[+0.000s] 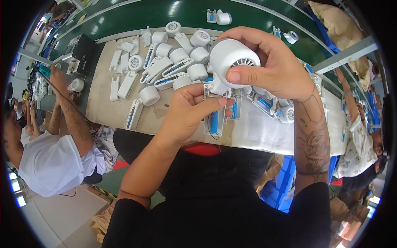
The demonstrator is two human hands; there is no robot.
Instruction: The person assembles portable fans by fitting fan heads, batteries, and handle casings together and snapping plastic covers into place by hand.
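Note:
My right hand (279, 68) is wrapped round the round white head of a handheld fan (227, 51), its thumb beside the slotted grille. My left hand (184, 111) pinches the neck below, where the head meets the handle. That handle is open and hangs toward me, showing a blue cylindrical battery (214, 122) and a thin dark wire. Left of my hands lies a crowd of similar white fans (178, 53), several with open handles. More open units with blue batteries (264, 102) lie under and beside my right wrist.
Loose white handle shells (115, 60) lie on the left of the pale table covering (103, 82). Beyond runs a green conveyor belt (165, 16) carrying another fan unit (223, 17). Co-workers sit left, in a white shirt (53, 165), and right. A black machine (84, 53) stands left.

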